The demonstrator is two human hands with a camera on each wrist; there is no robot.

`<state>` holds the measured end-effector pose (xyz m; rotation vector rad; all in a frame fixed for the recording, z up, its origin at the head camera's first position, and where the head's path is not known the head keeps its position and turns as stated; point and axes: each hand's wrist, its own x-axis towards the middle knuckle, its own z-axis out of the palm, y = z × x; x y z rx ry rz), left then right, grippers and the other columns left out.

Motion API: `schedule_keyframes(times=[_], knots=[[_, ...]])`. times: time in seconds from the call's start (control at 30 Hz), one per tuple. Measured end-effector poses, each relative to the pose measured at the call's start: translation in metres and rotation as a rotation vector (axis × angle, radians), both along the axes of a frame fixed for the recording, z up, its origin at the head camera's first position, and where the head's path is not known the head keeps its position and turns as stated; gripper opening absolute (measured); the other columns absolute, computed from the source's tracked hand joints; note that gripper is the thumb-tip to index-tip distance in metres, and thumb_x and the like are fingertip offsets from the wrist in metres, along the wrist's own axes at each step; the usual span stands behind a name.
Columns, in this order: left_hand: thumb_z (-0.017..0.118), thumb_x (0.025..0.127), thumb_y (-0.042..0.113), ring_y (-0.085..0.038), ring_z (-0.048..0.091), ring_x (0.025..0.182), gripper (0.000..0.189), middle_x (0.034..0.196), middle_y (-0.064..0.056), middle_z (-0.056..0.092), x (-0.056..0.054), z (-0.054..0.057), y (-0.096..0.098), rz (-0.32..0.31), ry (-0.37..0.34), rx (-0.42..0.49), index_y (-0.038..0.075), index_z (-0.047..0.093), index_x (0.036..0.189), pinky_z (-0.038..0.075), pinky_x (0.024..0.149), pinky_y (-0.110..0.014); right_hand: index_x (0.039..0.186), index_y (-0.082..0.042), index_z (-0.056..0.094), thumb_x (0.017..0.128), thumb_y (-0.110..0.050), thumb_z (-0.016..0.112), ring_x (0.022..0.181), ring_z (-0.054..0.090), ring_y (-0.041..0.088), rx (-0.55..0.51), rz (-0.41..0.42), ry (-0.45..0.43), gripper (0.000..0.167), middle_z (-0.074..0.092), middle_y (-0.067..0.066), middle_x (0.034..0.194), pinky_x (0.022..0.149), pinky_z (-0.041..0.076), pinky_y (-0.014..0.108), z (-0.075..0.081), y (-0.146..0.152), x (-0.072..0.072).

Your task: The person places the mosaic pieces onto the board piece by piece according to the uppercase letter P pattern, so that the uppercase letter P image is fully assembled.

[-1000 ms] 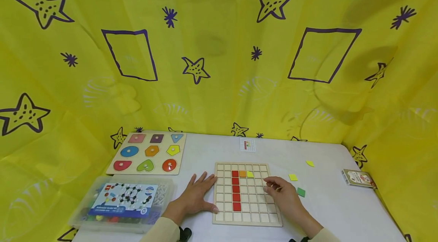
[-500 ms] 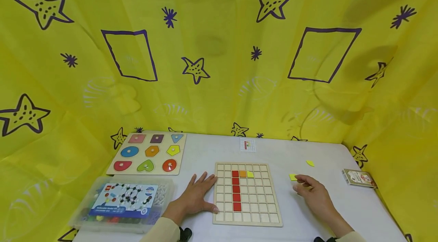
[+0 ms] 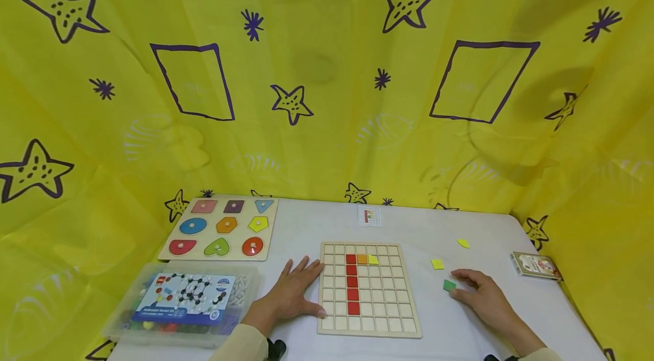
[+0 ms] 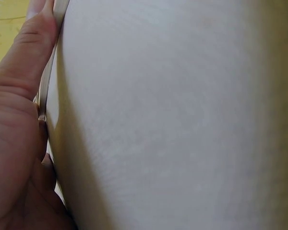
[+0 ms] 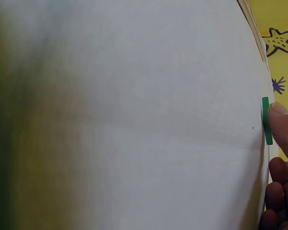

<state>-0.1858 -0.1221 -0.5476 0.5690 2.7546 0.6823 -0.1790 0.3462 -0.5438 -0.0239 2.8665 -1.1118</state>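
My left hand lies with its fingers spread at the left edge of a wooden grid board, its thumb over the lower-left rim. The board bears a column of red square tiles, an orange tile and a yellow tile with one rounded side. On the white table to the right lies a green square tile. My right hand is beside it, thumb tip right at the tile and index finger apart above it. A yellow square tile and a yellow curved piece lie farther back.
A small pattern card lies behind the board. A shape puzzle and a clear box with a molecular model kit stand at the left. A card box is at the right edge, before yellow curtains.
My right hand has moved from the board's right side out over the loose tiles, then slightly back right to the green tile. My left hand has stayed put.
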Motion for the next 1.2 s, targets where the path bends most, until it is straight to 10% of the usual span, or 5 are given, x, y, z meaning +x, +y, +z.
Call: schedule_keyframes(times=[0.43, 0.83, 1.2], knots=[[0.09, 0.072, 0.059, -0.034, 0.021, 0.163, 0.111, 0.17, -0.004, 0.04, 0.002, 0.0014, -0.0001, 0.0, -0.002, 0.015, 0.016, 0.042, 0.163, 0.006, 0.133, -0.061, 0.122, 0.0, 0.073, 0.093, -0.012, 0.077, 0.123, 0.061, 0.047, 0.043, 0.04, 0.034, 0.031, 0.068, 0.022, 0.125, 0.104, 0.05, 0.064, -0.006, 0.0012, -0.0058], [0.089, 0.073, 0.06, -0.034, 0.021, 0.163, 0.111, 0.17, -0.004, 0.039, 0.0001, -0.0013, -0.0009, -0.001, 0.007, 0.01, 0.017, 0.041, 0.163, 0.005, 0.134, -0.061, 0.126, -0.001, 0.071, 0.098, -0.018, 0.075, 0.095, 0.065, 0.015, 0.051, -0.037, 0.063, 0.033, 0.075, 0.008, 0.108, 0.075, 0.054, 0.023, -0.0007, 0.0008, -0.0075], [0.089, 0.072, 0.06, -0.034, 0.021, 0.163, 0.111, 0.17, -0.004, 0.04, 0.0006, 0.0014, -0.0006, -0.003, 0.002, 0.011, 0.017, 0.042, 0.163, 0.006, 0.133, -0.061, 0.129, -0.002, 0.07, 0.098, -0.011, 0.074, 0.087, 0.058, -0.003, -0.028, -0.131, 0.137, 0.032, 0.075, 0.013, 0.109, 0.071, 0.052, 0.016, 0.0024, -0.0005, -0.0095]])
